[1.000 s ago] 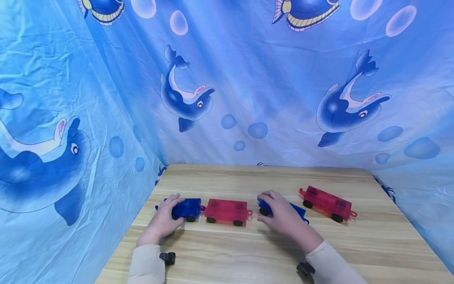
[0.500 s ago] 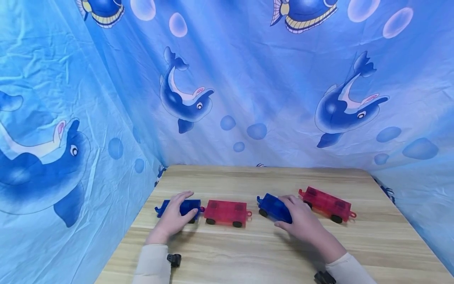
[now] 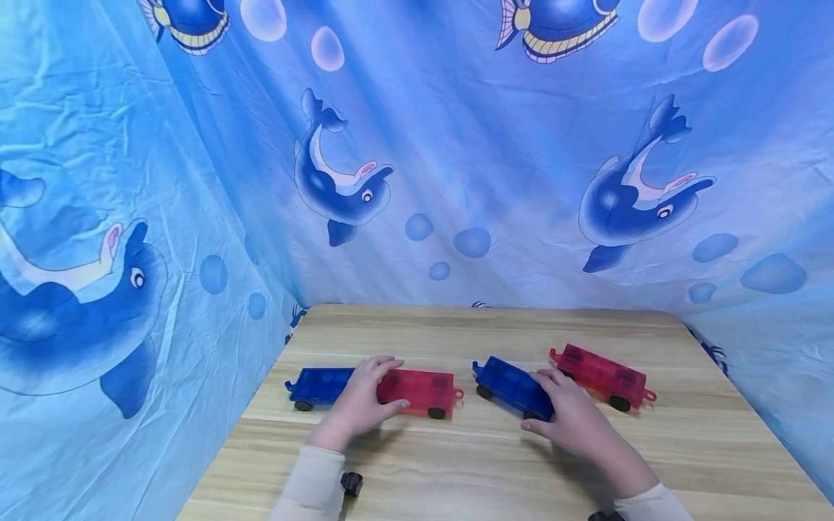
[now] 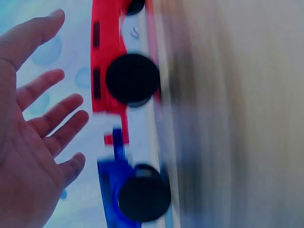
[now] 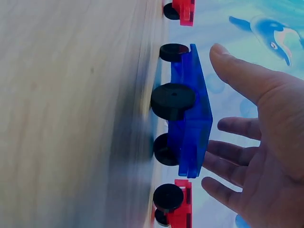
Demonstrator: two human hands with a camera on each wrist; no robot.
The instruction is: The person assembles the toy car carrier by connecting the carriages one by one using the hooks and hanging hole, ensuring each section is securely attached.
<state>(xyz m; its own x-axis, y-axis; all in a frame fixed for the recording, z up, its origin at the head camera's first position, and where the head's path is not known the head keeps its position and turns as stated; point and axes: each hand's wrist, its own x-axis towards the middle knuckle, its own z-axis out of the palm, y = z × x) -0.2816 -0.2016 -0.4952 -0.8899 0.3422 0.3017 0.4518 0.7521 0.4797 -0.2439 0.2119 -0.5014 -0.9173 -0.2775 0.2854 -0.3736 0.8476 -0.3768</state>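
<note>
My left hand point(image 3: 360, 404) hovers with spread fingers over the left end of a translucent red toy train car point(image 3: 426, 389). Behind it, a blue toy train car point(image 3: 321, 385) lines up with the red one; the left wrist view shows their couplings point(image 4: 118, 137) overlapping. A second blue toy train car point(image 3: 508, 383) stands at an angle, and my right hand point(image 3: 578, 418) is at its right end. In the right wrist view, the right hand's fingers point(image 5: 232, 152) are spread beside this blue car point(image 5: 197, 114); whether they touch it I cannot tell.
Another red toy train car point(image 3: 602, 373) stands angled at the right, behind the right hand. The wooden table point(image 3: 456, 470) reaches back to a blue curtain point(image 3: 417, 145) printed with dolphins. A gap separates the middle red car from the angled blue one.
My left hand has moved right, from the left blue car to the red car's left end. My right hand has slid right along the angled blue car, uncovering its left part.
</note>
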